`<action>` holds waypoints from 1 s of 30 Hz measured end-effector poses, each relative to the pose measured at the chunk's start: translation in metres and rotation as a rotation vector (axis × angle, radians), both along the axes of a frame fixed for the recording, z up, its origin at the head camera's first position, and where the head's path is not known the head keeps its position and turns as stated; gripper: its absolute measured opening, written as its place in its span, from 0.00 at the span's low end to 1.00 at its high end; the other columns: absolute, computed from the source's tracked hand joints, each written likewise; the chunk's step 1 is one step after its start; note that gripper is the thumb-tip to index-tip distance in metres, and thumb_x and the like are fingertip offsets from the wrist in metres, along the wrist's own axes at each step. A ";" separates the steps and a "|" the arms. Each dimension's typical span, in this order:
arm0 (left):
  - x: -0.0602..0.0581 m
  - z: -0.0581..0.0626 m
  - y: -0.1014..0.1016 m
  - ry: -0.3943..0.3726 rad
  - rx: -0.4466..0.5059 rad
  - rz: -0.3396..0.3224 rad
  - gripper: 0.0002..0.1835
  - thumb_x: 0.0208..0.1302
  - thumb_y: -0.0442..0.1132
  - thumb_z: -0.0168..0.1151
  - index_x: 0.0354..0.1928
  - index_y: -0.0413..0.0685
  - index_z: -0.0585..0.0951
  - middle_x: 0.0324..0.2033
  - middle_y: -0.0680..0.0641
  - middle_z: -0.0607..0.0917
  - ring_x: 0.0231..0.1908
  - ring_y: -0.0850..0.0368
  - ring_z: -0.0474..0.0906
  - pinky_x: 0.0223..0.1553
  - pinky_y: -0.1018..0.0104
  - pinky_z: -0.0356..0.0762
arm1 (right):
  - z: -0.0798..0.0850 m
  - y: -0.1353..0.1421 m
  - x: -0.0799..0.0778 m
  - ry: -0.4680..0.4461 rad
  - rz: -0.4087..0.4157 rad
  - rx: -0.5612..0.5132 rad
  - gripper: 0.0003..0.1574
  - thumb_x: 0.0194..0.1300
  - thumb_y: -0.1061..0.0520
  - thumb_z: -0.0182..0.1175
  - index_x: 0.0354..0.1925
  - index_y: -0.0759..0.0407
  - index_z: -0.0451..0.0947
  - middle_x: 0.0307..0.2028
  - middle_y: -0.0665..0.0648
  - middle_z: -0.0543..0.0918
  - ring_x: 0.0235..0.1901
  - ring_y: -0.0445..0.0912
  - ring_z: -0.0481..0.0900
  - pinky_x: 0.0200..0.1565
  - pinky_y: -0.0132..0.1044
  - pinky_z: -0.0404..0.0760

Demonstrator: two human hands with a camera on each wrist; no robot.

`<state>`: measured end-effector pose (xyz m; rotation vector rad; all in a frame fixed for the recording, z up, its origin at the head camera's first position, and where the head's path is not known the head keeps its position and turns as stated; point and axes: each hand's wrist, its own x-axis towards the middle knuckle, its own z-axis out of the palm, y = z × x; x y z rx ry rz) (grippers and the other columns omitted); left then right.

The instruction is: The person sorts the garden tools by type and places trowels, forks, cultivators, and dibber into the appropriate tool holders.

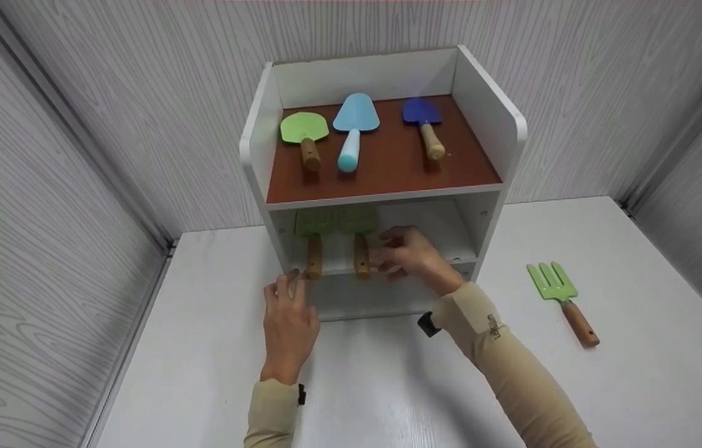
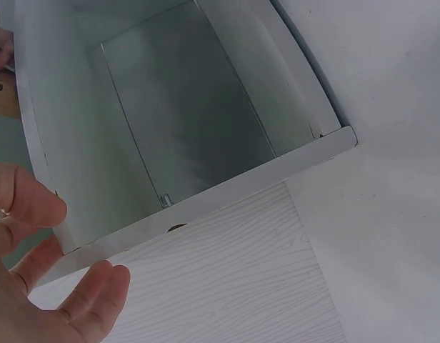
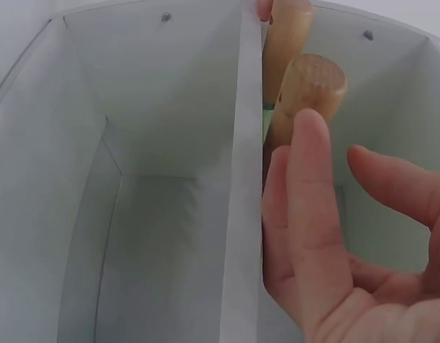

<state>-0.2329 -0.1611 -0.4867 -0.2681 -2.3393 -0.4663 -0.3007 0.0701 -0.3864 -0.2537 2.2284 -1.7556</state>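
Two garden tools with green heads and wooden handles lie side by side on the middle shelf, the left tool [image 1: 315,254] and the right tool [image 1: 361,255], handles toward the front. Their heads sit in shade under the top board. My left hand [image 1: 289,323] is at the shelf's left front edge, fingers spread near the left handle; in the left wrist view its fingertips touch the white board edge. My right hand [image 1: 410,252] is beside the right handle. In the right wrist view its straight fingers [image 3: 316,214] lie against that handle, thumb apart.
On the brown top board of the white shelf unit [image 1: 382,194] lie a green trowel [image 1: 305,127], a light blue trowel [image 1: 357,113] and a dark blue trowel [image 1: 422,111]. A green hand fork [image 1: 556,286] lies on the white table [image 1: 650,298] at right.
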 end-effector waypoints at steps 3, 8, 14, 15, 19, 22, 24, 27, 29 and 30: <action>0.000 0.000 0.000 -0.003 -0.013 0.000 0.21 0.52 0.22 0.69 0.50 0.29 0.78 0.51 0.33 0.74 0.49 0.33 0.71 0.43 0.48 0.82 | -0.003 0.011 0.003 0.002 0.013 -0.022 0.33 0.67 0.60 0.61 0.65 0.75 0.68 0.47 0.67 0.79 0.40 0.56 0.85 0.39 0.46 0.87; 0.002 0.001 0.000 -0.019 -0.020 0.002 0.20 0.53 0.23 0.70 0.50 0.28 0.78 0.51 0.32 0.74 0.49 0.32 0.71 0.44 0.47 0.81 | -0.007 0.034 0.009 0.000 0.017 -0.069 0.33 0.67 0.58 0.61 0.64 0.74 0.68 0.49 0.68 0.79 0.43 0.60 0.85 0.41 0.49 0.87; 0.002 0.002 0.000 -0.015 -0.012 0.006 0.21 0.53 0.22 0.69 0.51 0.28 0.79 0.51 0.32 0.74 0.49 0.32 0.71 0.42 0.48 0.82 | -0.015 0.061 0.017 -0.006 0.012 -0.112 0.33 0.66 0.58 0.63 0.64 0.74 0.69 0.53 0.70 0.78 0.44 0.60 0.86 0.41 0.50 0.86; 0.002 0.002 0.000 -0.014 -0.013 0.007 0.21 0.53 0.22 0.69 0.50 0.28 0.79 0.51 0.32 0.74 0.49 0.32 0.71 0.42 0.48 0.82 | -0.016 0.066 0.017 -0.010 0.012 -0.112 0.33 0.66 0.58 0.63 0.64 0.74 0.69 0.54 0.71 0.78 0.45 0.60 0.86 0.41 0.50 0.86; 0.002 0.001 0.001 -0.015 -0.017 0.013 0.21 0.52 0.23 0.70 0.50 0.28 0.79 0.51 0.32 0.74 0.49 0.33 0.71 0.42 0.49 0.82 | -0.021 0.080 0.022 -0.017 0.024 -0.111 0.33 0.68 0.58 0.64 0.64 0.75 0.69 0.54 0.71 0.79 0.45 0.58 0.86 0.42 0.50 0.86; 0.003 0.001 0.001 -0.021 -0.015 0.013 0.22 0.52 0.24 0.71 0.51 0.28 0.79 0.52 0.32 0.74 0.50 0.33 0.71 0.43 0.49 0.82 | -0.025 0.090 0.024 -0.021 0.026 -0.105 0.32 0.68 0.58 0.64 0.63 0.75 0.70 0.52 0.67 0.81 0.45 0.57 0.86 0.42 0.50 0.86; 0.003 0.001 0.001 -0.026 -0.010 0.011 0.23 0.52 0.24 0.71 0.51 0.28 0.79 0.52 0.33 0.74 0.50 0.33 0.71 0.44 0.48 0.82 | -0.028 0.096 0.026 -0.025 0.029 -0.111 0.32 0.68 0.57 0.64 0.63 0.76 0.69 0.51 0.66 0.82 0.45 0.57 0.86 0.42 0.51 0.86; 0.002 0.001 0.001 -0.030 -0.007 0.011 0.23 0.52 0.24 0.72 0.52 0.29 0.79 0.52 0.33 0.74 0.50 0.33 0.71 0.44 0.48 0.82 | -0.033 0.104 0.029 -0.033 0.031 -0.119 0.32 0.69 0.57 0.64 0.63 0.77 0.69 0.50 0.66 0.82 0.45 0.57 0.86 0.43 0.53 0.86; 0.002 0.001 0.001 -0.026 -0.008 0.012 0.23 0.52 0.24 0.72 0.52 0.29 0.79 0.52 0.33 0.74 0.50 0.33 0.71 0.43 0.48 0.82 | -0.036 0.108 0.030 -0.042 0.032 -0.115 0.33 0.69 0.56 0.64 0.63 0.76 0.68 0.51 0.67 0.82 0.45 0.57 0.86 0.44 0.54 0.85; 0.002 0.001 0.001 -0.022 -0.011 0.013 0.23 0.52 0.24 0.72 0.51 0.29 0.79 0.51 0.33 0.74 0.50 0.34 0.71 0.43 0.48 0.82 | -0.037 0.110 0.031 -0.048 0.032 -0.112 0.33 0.69 0.56 0.64 0.63 0.76 0.68 0.52 0.67 0.81 0.46 0.57 0.86 0.44 0.54 0.85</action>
